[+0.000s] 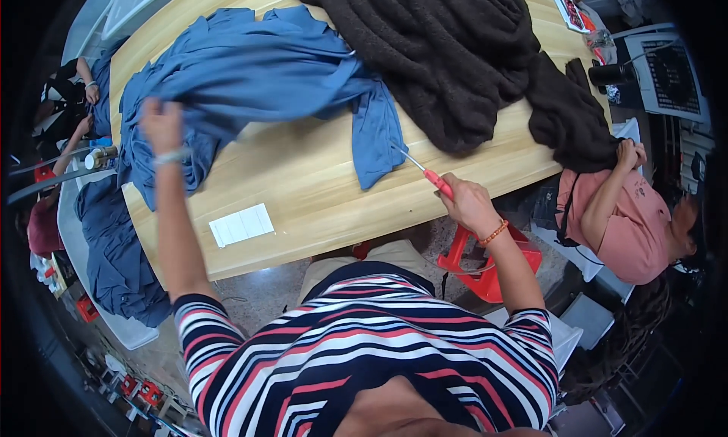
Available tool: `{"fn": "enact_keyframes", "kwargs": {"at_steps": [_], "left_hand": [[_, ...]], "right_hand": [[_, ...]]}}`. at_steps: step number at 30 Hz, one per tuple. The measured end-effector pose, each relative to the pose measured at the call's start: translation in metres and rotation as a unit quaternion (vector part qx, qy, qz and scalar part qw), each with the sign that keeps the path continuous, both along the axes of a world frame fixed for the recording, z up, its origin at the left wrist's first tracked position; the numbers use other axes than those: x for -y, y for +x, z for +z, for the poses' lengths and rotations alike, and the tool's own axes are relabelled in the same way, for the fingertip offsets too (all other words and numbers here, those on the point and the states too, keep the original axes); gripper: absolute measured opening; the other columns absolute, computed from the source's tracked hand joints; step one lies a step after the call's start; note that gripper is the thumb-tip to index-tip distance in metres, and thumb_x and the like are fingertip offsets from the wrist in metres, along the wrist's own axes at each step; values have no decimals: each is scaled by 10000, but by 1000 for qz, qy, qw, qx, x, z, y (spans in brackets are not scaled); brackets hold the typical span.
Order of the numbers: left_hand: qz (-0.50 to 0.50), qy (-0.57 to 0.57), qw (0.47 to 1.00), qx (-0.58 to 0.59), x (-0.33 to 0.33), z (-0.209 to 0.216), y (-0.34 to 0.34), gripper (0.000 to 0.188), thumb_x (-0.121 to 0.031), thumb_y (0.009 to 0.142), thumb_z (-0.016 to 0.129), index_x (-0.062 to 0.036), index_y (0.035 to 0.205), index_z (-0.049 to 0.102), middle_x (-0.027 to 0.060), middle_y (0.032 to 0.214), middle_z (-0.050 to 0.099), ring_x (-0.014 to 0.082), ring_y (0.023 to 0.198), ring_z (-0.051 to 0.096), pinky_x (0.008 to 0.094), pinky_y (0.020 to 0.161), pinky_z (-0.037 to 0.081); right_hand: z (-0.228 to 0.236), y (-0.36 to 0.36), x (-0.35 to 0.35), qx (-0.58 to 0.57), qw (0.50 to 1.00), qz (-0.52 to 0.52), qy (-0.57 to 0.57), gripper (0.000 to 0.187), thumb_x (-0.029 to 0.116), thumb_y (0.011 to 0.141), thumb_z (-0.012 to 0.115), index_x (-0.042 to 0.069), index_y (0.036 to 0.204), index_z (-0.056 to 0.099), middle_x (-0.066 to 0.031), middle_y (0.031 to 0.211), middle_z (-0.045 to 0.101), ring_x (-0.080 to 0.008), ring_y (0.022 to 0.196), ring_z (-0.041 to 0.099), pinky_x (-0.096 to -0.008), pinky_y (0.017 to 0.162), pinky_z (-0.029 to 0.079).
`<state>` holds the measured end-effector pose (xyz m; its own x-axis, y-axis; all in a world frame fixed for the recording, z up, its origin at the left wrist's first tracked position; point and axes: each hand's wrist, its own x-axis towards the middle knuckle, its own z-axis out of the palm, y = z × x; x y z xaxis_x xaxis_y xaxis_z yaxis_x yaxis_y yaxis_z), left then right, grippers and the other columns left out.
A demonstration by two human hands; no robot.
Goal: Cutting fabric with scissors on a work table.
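Observation:
A blue garment (280,73) lies rumpled over the left part of the wooden table, with one narrow piece (375,137) hanging toward me. My left hand (161,126) is at the garment's left side, blurred by motion, so its fingers and any hold on the cloth cannot be made out. In my right hand (469,204) is a red-handled tool (437,182) with a thin metal shaft. Its tip lies at the edge of the narrow blue piece. My right fingers are closed round the handle. A thin cord seems to trail below this hand.
A dark brown fuzzy garment (447,58) covers the table's far right. A person in pink (629,225) holds its end at right. A white paper (241,225) lies near the front edge. Dark blue cloth (114,247) is heaped at left, near other workers. A red stool (493,266) stands below.

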<state>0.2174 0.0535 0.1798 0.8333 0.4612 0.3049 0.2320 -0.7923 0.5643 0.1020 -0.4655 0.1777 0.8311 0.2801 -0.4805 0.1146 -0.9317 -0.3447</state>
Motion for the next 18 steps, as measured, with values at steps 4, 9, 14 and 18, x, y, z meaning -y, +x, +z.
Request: {"fn": "enact_keyframes", "kwargs": {"at_steps": [4,9,14,18], "left_hand": [[104,158,975,119,-160,23,25,666,-368,790,710,97,1222,506,300,1187,552,410,1072,564,440,945,440],[-124,202,972,-10,5,-86,-14,890,-404,719,775,31,1394,393,284,1438,374,416,1342,347,491,1103,268],[-280,235,902,-229,132,-100,-42,1217,-349,504,906,-261,1511,227,181,1576,88,438,1436,98,726,1042,147],[-208,401,881,-139,67,-138,1,894,-184,712,725,-317,1485,296,145,1569,142,401,1432,153,768,985,187]], "right_hand": [[-9,8,-4,22,1000,-3,21,233,252,893,594,43,990,558,-217,752,653,-410,739,644,-503,672,498],[-14,10,3,22,999,-28,21,237,251,886,604,45,995,564,-219,762,652,-404,754,645,-497,682,497],[-11,10,16,32,998,-53,27,243,238,882,610,53,1035,572,-230,798,649,-415,784,634,-498,700,491],[-13,10,14,53,995,-89,6,226,231,885,613,60,1031,595,-240,787,639,-429,793,624,-497,711,491]]}}
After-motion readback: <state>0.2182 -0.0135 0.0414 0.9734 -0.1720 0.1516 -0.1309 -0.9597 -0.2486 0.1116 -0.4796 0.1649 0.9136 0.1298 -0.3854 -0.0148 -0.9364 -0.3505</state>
